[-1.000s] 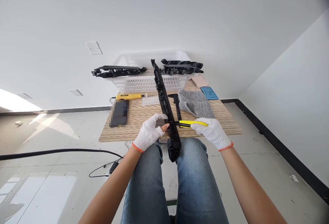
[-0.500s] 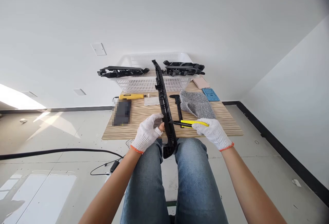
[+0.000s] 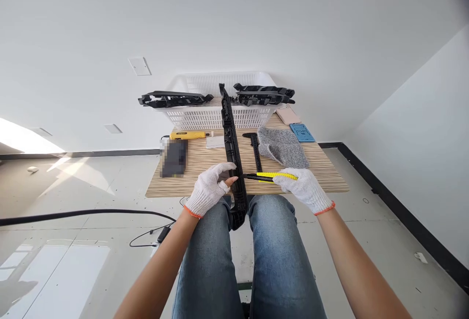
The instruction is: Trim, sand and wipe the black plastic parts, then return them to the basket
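Observation:
A long black plastic part (image 3: 230,143) stands lengthwise in front of me, its lower end between my knees. My left hand (image 3: 211,185), in a white knit glove with the thumb tip bare, grips the part's left side near its lower half. In my gloved right hand (image 3: 301,187) is a yellow and black utility knife (image 3: 269,177), its tip pointing left. That tip meets the right edge of the black part, level with my left thumb; whether it cuts in, I cannot tell.
A white plastic basket (image 3: 216,119) at the back bears more black parts (image 3: 264,95). On the wooden table (image 3: 198,172) lie a black caliper (image 3: 255,150), a grey glove (image 3: 282,147), a yellow power tool (image 3: 187,135), a dark pouch (image 3: 174,159) and a blue card (image 3: 302,132).
The black part has turned slightly about its length, and its lower end has shifted a little left. The knife tip sits slightly lower along the edge. Both hands keep their hold.

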